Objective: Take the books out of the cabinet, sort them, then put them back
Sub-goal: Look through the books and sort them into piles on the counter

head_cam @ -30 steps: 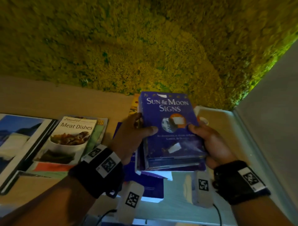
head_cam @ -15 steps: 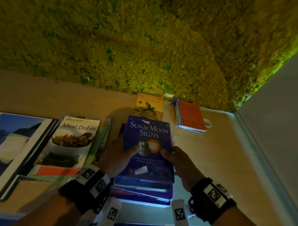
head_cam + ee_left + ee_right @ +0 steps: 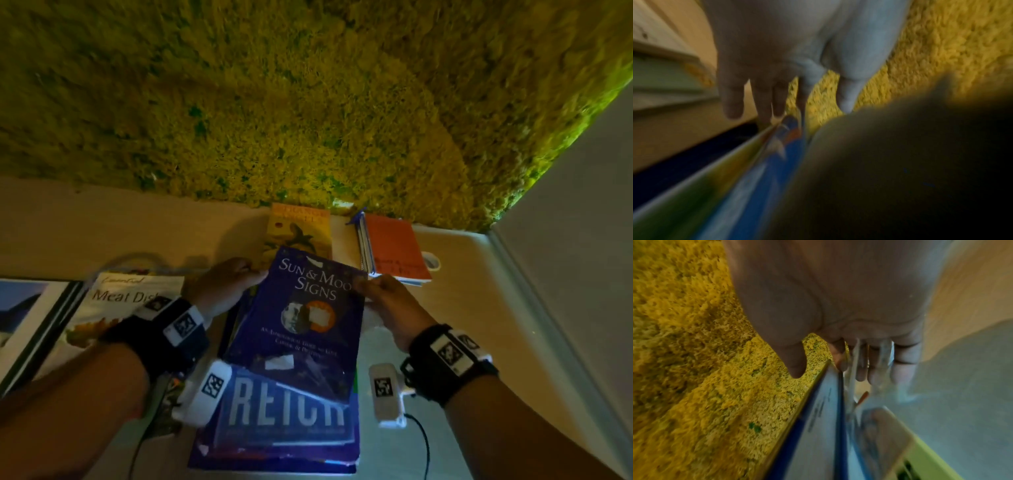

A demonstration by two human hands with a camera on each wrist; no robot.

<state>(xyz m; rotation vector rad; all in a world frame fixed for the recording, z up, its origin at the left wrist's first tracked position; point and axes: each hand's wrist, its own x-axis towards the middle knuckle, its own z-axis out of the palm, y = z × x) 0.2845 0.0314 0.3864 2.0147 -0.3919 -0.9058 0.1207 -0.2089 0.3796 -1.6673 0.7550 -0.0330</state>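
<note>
The dark blue "Sun & Moon Signs" book [image 3: 301, 318] lies askew on a stack, over a blue book lettered "REICH" [image 3: 284, 414]. My left hand [image 3: 233, 277] holds its far left corner. My right hand [image 3: 380, 294] pinches its far right corner, thumb on the cover. In the right wrist view the thumb [image 3: 793, 360] sits above the book's edge [image 3: 818, 426] and the fingers are below it. The left wrist view is blurred; there my fingers [image 3: 764, 104] reach to the stacked book edges [image 3: 764, 170].
A yellow book [image 3: 298, 229] and an orange book on a small pile [image 3: 394, 246] lie by the moss wall [image 3: 308, 102], with a tape roll [image 3: 431, 262] beside them. The "Meat Dishes" book [image 3: 120, 301] and a large picture book [image 3: 27, 308] lie to the left. A white side wall [image 3: 565, 240] closes the right.
The stack came down from mid-air onto the desk. Both hands then slid to the top book's far corners, and it has turned askew, uncovering the "REICH" cover.
</note>
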